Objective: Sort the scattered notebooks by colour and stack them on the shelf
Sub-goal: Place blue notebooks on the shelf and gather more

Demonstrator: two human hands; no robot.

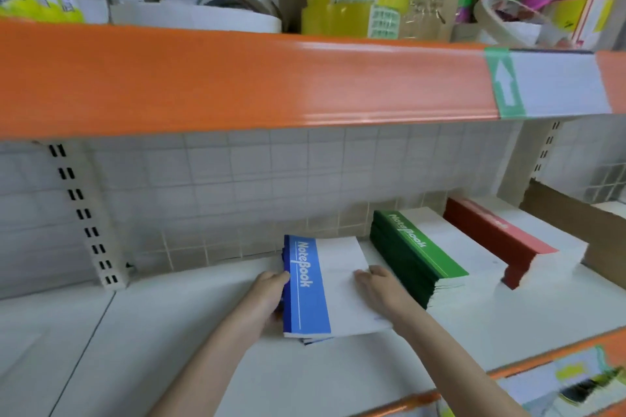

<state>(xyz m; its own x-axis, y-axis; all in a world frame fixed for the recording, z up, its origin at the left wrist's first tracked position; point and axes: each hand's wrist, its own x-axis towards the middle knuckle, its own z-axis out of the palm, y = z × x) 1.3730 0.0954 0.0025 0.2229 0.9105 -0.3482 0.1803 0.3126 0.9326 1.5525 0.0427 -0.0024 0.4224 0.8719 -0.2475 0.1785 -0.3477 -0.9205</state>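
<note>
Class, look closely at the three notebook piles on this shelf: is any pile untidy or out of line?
Yes. The blue stack, held between the left hand and right hand, is uneven: lower notebooks poke out at its front edge. The green stack and red stack look squared.

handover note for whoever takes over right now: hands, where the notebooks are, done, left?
Left hand: grips the spine side of the blue-spined notebook stack.
Right hand: fingers flat on that stack's white cover.
White shelf holds, left to right: blue stack, green-spined notebook stack, red-spined notebook stack.
Done: three colour stacks on the shelf.
Left: blue stack's lower books stick out; square it.
</note>
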